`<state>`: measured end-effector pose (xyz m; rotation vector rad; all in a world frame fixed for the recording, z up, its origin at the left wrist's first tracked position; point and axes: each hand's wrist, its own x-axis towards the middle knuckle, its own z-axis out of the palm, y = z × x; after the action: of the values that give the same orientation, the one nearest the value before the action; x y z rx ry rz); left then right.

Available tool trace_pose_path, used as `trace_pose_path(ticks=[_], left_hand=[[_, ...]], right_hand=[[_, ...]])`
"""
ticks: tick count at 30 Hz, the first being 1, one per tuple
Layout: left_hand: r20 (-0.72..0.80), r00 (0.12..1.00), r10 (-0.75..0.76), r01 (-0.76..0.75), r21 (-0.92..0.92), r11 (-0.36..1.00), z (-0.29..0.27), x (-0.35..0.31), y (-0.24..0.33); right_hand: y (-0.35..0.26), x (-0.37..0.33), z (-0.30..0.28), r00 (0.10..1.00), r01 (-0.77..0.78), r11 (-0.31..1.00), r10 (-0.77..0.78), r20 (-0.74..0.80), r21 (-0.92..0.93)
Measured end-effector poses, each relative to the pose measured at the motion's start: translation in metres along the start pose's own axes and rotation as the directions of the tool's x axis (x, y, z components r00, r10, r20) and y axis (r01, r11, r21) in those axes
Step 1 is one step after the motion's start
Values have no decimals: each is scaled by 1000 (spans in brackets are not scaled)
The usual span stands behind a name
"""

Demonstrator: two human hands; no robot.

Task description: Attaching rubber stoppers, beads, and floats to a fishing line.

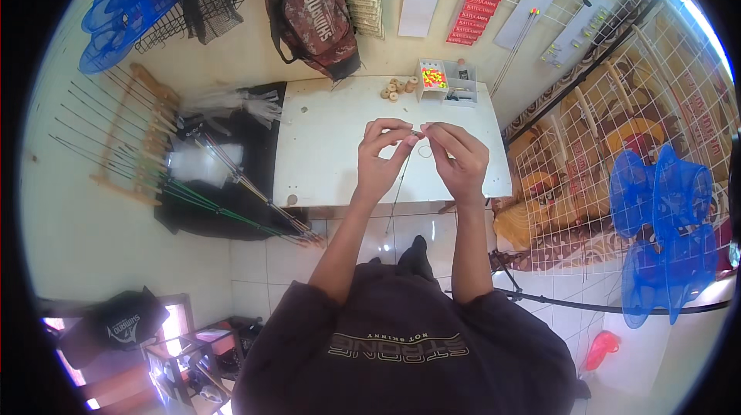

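Above the front half of the white table, my two hands meet at the fingertips. My left hand is closed in a pinch on a small, thin dark piece. My right hand pinches at the same spot, its fingertips hiding most of what they grip. From between the hands a thin dark strand hangs down past the table's front edge. A small pale loop, like thin line, shows beside the right fingers. Its exact kind is too small to tell.
Wooden spools and a divided white box with bright beads stand at the table's back. Thin rods lean at the left. Blue nets hang on the right wire grid, and a camouflage bag hangs behind.
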<state>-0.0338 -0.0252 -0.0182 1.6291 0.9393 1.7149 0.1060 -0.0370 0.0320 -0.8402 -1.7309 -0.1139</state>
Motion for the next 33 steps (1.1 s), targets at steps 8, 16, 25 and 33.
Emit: trace_pose_path(ticks=[8, 16, 25, 33], left_hand=[[-9, 999, -33, 33, 3, 999, 0, 0, 4], [50, 998, 27, -31, 86, 996, -2, 1, -1], [3, 1000, -12, 12, 6, 1000, 3, 1, 5], [-11, 1000, 5, -5, 39, 999, 3, -1, 2]], right_hand=[[1, -1, 1, 1000, -25, 1000, 25, -4, -4], [5, -2, 0, 1000, 3, 1000, -3, -7, -24], [5, 0, -2, 1000, 14, 999, -14, 11, -40], [6, -3, -3, 999, 8, 1000, -7, 49, -12]])
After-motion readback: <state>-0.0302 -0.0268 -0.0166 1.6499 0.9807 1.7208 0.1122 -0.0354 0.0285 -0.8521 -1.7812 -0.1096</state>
